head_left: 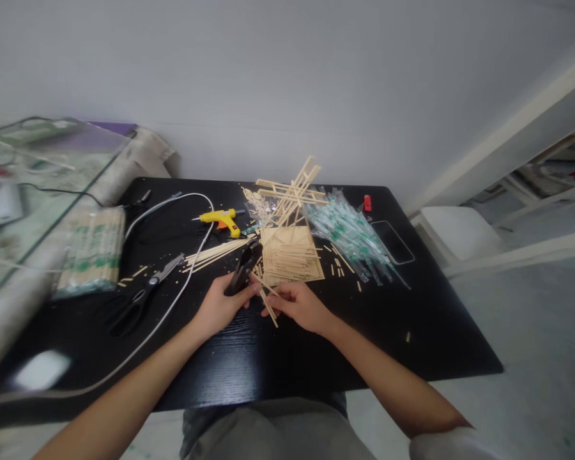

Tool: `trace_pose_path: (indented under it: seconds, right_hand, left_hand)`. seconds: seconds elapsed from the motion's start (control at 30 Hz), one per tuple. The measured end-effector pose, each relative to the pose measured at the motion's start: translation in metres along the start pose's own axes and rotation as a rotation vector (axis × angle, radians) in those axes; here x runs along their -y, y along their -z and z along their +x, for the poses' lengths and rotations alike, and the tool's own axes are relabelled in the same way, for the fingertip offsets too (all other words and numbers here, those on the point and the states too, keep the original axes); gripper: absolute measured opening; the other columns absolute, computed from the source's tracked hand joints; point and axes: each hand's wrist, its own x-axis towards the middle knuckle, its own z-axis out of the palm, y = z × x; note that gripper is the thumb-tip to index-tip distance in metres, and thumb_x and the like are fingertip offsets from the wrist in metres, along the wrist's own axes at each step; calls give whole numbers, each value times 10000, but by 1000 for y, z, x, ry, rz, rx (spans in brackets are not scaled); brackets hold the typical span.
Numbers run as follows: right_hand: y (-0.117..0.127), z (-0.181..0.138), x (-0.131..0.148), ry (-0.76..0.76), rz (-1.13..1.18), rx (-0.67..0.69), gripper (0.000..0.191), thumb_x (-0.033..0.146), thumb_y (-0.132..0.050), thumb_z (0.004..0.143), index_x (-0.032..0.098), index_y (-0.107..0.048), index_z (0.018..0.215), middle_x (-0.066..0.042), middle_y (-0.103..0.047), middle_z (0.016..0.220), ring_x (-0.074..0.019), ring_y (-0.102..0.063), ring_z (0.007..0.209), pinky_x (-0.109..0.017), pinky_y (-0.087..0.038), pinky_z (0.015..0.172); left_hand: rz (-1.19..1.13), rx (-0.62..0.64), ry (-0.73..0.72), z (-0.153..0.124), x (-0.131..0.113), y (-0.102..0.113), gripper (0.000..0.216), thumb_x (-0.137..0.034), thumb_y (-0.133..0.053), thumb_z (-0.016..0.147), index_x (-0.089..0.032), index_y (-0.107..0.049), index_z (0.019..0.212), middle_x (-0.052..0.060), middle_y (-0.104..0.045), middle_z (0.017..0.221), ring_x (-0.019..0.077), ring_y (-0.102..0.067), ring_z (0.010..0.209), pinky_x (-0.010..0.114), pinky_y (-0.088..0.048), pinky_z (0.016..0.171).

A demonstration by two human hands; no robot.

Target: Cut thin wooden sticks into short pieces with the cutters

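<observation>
My left hand point(220, 305) is closed round a black cutting tool point(243, 269) whose jaws point up and away from me. My right hand point(297, 305) pinches a thin wooden stick point(267, 300) that slants between the two hands, close to the tool's jaws. Just beyond my hands lies a flat panel of glued sticks point(290, 255), and a frame of crossed sticks point(292, 191) rises at its far end. All of this rests on a black table point(268, 358).
A yellow glue gun point(223, 219), a white cable point(172, 211), black scissors point(146, 294) and loose sticks point(215, 252) lie on the left half. Packs of wrapped sticks point(352, 233), a phone point(393, 241) and a small red object point(367, 203) lie right. A glass case point(33, 191) stands left.
</observation>
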Motion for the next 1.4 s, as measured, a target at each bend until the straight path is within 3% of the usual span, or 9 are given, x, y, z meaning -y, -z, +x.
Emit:
trace_pose_path:
  seconds: [0.13,0.27,0.47,0.53,0.63,0.77,1.0,1.4]
  right_hand:
    - [2,0,-1,116,-186,-115,306,439,-651,931,149,-747,913,-56,-772,848,-157,-669,701,-275,-530,678]
    - [8,2,-9,316,-558,-286,132,216,-678,924,176,-756,1023,-60,-777,951,-196,-707,858,-321,-540,816]
    - [7,1,-18,455,-987,-246,161,141,-663,922,192,-747,1050,-89,-750,1000,-253,-656,1007,-440,-498,968]
    - [3,-1,-15,485,-957,-241,215,104,-619,929,207,-740,1074,-90,-748,1026,-253,-651,1041,-459,-487,991]
    - [-2,-4,-7,506,-707,-237,276,100,-575,936,220,-721,1137,-80,-758,1093,-224,-684,1049,-409,-514,974]
    - [-7,-6,-1,408,-463,-191,151,225,-688,903,200,-744,1041,-50,-785,993,-193,-727,858,-314,-557,832]
    - [-5,-2,-5,391,-501,-155,118,212,-646,916,208,-764,909,-13,-781,902,-201,-701,872,-322,-520,865]
    - [-3,-3,-9,401,-650,-138,175,120,-588,921,184,-746,961,-41,-782,929,-190,-710,841,-305,-526,828]
  left_hand:
    - [15,-2,2,1,-3,3,309,-477,-694,836,-168,-691,842,-39,-572,585,118,-527,533,246,-440,553]
    - [53,-56,-3,2,-4,10,312,-484,-691,836,-172,-673,836,-42,-571,598,120,-532,542,249,-448,571]
    - [177,-116,-100,1,1,17,315,-489,-662,861,-175,-675,861,-5,-652,733,148,-582,678,263,-476,668]
    - [251,-114,-151,0,4,17,294,-467,-656,871,-175,-687,869,1,-669,757,153,-593,705,262,-477,680]
    - [326,-68,-241,-3,5,17,227,-396,-647,887,-182,-713,922,9,-710,803,154,-622,721,258,-486,696]
    - [356,35,-353,-7,4,16,231,-230,-629,855,-201,-718,1066,30,-771,964,178,-702,837,274,-525,798]
    - [393,48,-426,-11,7,12,414,-79,-534,692,-213,-715,1040,44,-779,964,206,-726,874,312,-558,832]
    - [405,66,-546,-15,4,10,446,-37,-512,722,-201,-707,1088,50,-784,1009,191,-742,912,302,-571,849]
